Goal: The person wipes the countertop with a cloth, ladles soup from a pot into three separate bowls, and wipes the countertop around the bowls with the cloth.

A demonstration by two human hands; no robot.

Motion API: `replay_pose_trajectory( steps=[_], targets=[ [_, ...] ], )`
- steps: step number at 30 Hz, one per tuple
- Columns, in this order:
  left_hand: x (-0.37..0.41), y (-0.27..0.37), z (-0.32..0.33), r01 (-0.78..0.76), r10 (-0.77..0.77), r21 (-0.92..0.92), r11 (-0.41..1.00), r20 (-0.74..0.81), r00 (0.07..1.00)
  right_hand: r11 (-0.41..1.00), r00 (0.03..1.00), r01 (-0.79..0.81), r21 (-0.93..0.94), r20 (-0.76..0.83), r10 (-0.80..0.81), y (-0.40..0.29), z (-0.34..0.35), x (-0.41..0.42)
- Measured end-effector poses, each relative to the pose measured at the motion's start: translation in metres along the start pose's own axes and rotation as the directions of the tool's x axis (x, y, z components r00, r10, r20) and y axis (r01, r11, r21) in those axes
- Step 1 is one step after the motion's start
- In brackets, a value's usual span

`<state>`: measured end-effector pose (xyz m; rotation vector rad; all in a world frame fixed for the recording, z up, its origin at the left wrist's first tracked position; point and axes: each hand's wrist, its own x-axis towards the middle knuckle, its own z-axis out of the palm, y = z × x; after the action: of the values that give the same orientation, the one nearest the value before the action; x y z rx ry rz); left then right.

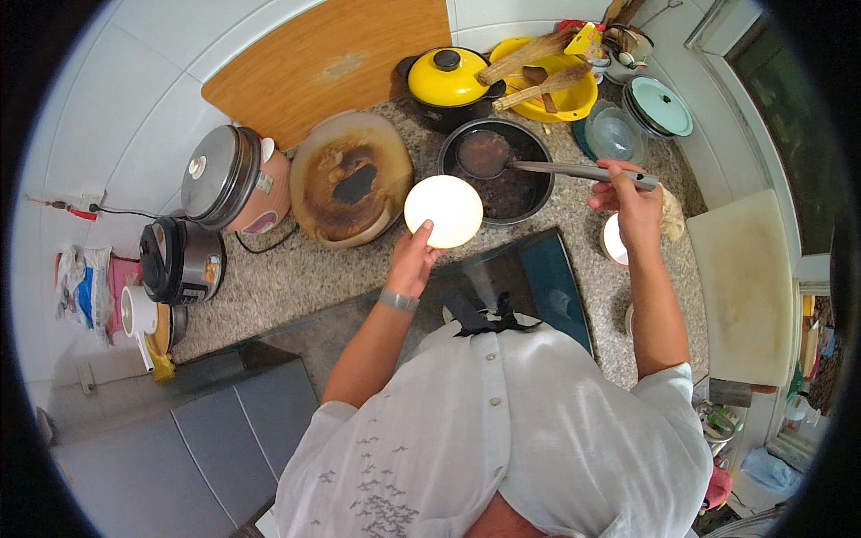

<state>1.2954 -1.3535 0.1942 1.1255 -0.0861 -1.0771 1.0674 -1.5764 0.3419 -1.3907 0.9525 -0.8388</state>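
Observation:
My left hand [415, 261] grips a white bowl [444, 212] by its near edge, the thumb on the rim. Just beyond and right of it stands a dark metal pot [494, 212] holding dark liquid with bits in it. My right hand [631, 195] is closed around the handle of a metal ladle [585, 170]. The ladle's round head lies over the pot, filled with reddish-brown food. Below my right hand a white cup or bowl [613, 240] sits on the counter, partly hidden by the forearm.
A black pot with a yellow lid [440, 81] and a yellow basin [572, 101] with brushes stand behind. To the left are a stained round pan-like vessel [353, 178], a pink rice cooker [249, 181] and a dark electric cooker [185, 259]. A cutting board [743, 289] lies right.

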Motion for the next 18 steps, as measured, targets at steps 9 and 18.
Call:
replay_pose_trajectory(
  steps=[9, 18],
  targets=[
    [0.011, -0.013, -0.009, 0.001, -0.001, -0.006, 1.0, -0.003, 1.0, 0.998, 0.983, -0.066, 0.005, 0.173, 0.064, -0.001, 0.016, -0.027],
    [0.013, -0.013, -0.012, 0.005, -0.004, -0.032, 0.999, 0.033, 0.999, 0.776, 0.734, 0.599, -0.198, 0.522, -0.434, 0.024, 0.027, -0.055]
  ],
)
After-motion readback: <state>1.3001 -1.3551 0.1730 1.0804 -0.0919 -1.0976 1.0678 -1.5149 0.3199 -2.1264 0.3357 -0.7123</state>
